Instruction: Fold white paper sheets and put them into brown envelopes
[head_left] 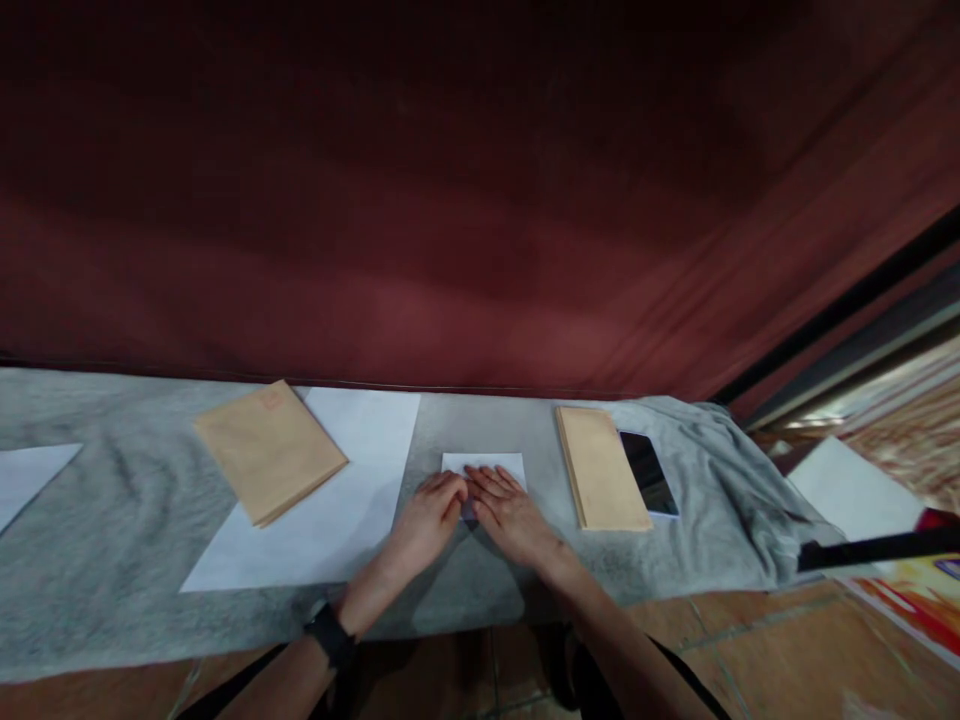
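Observation:
A small white piece of paper, seemingly folded, lies on the grey cloth in front of me. My left hand is at its left side with the fingers curled in and the thumb pressed close, gripping the paper near its lower left edge. Flat on top of the same paper rests my right hand, its fingers stretched out and slightly apart. The two hands meet near the paper's middle and cover most of its lower part.
Brown envelopes lie on a large white sheet to the left. A stack of tan envelopes and a phone are to the right. The grey cloth runs along a dark red wall. Another white sheet sits far left.

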